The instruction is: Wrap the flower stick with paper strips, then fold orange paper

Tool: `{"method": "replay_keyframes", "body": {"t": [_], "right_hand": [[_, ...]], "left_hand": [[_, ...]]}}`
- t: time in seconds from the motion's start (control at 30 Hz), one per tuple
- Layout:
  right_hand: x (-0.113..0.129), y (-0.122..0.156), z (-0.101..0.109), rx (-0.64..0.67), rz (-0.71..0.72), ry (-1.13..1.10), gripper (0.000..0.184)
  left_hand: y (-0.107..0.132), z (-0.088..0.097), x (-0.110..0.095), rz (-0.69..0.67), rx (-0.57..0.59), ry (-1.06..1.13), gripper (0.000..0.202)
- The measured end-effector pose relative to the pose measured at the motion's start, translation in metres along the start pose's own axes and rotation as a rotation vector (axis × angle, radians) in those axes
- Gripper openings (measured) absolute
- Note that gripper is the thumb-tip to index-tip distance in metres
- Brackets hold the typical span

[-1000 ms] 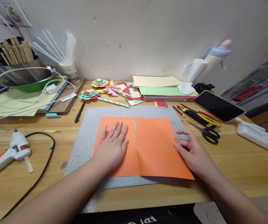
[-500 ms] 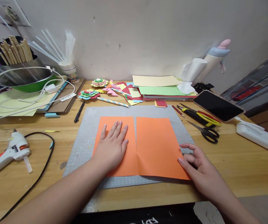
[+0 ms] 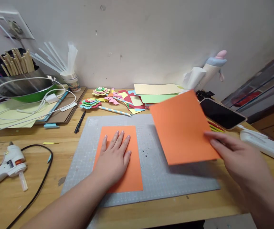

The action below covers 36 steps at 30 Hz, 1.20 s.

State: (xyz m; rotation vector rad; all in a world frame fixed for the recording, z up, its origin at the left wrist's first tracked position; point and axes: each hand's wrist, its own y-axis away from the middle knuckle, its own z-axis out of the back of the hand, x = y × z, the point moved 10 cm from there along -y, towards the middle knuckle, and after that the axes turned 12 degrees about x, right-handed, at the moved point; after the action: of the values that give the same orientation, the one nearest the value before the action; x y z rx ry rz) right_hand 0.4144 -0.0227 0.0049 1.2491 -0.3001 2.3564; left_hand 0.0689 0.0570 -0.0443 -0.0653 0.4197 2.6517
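Note:
My left hand (image 3: 114,156) lies flat, fingers stretched out, on an orange paper sheet (image 3: 132,173) that rests on the grey cutting mat (image 3: 151,178). My right hand (image 3: 237,159) pinches the lower right edge of a second orange paper sheet (image 3: 182,127). That sheet is lifted off the mat and tilted, hanging over the mat's right side.
Behind the mat lie paper flowers (image 3: 90,103), a striped straw (image 3: 114,110), coloured paper stacks (image 3: 156,92) and a black pen (image 3: 79,121). A phone (image 3: 220,113) and a white case (image 3: 265,144) sit at the right. A glue gun (image 3: 8,162) with its black cord lies at the left.
My right hand slid to the right sheet's lower corner, took hold of it and lifted it up and to the right, off the mat. My left hand stayed flat on the left sheet.

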Motion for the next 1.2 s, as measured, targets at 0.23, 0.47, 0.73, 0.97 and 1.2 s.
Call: {"method": "replay_keyframes", "body": {"t": [0.23, 0.47, 0.73, 0.97, 1.2], "right_hand": [[0.054, -0.116, -0.073, 0.088, 0.075, -0.716, 0.037], [0.072, -0.169, -0.145, 0.331, -0.057, -0.673, 0.041], [0.096, -0.056, -0.209, 0.706, -0.114, -0.607, 0.028], [0.102, -0.01, -0.235, 0.831, -0.358, -0.806, 0.035], [0.11, 0.052, -0.264, 1.307, -0.107, -0.53, 0.037]], "left_hand": [[0.0, -0.002, 0.003, -0.006, 0.008, 0.017, 0.054], [0.003, 0.004, 0.004, -0.023, -0.003, 0.088, 0.053], [0.002, 0.007, 0.017, 0.076, -0.031, 0.165, 0.053], [0.002, 0.003, 0.022, 0.104, -0.069, 0.174, 0.053], [0.008, 0.024, 0.04, 0.134, -0.261, 0.336, 0.054]]}}
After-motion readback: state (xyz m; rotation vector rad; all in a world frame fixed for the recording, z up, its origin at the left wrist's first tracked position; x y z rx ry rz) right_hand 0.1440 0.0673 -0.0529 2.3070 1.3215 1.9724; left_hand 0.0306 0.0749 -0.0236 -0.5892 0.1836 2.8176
